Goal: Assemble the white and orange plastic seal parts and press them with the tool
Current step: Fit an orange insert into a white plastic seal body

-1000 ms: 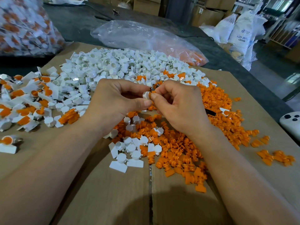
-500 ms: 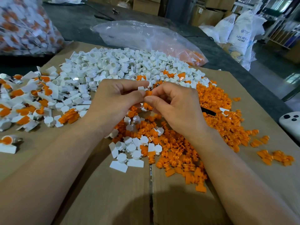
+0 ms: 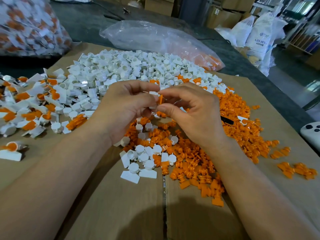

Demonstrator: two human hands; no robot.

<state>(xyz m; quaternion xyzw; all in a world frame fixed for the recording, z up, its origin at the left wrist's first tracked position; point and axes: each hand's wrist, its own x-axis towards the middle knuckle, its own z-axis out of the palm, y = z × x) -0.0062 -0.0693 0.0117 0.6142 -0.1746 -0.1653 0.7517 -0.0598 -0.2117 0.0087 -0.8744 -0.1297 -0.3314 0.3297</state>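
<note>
Above the middle of the cardboard sheet (image 3: 121,205) that covers the table (image 3: 83,23), the two hands meet fingertip to fingertip. The left hand (image 3: 124,108) is curled round a white part (image 3: 153,93), gripping it between thumb and fingers. The right hand (image 3: 190,111) pinches an orange part (image 3: 161,99) between thumb and forefinger, held upright against the white part. How far the two are joined cannot be told.

Behind the hands lies a heap of white parts (image 3: 131,70). A heap of orange parts (image 3: 233,115) spreads below and to the right of them, with a few white ones mixed in. Assembled seals (image 3: 31,101) lie scattered at the left. A black object (image 3: 226,120) lies among the orange parts just beside the right hand, mostly hidden. A clear plastic bag (image 3: 152,37) rests at the far edge of the sheet.
</note>
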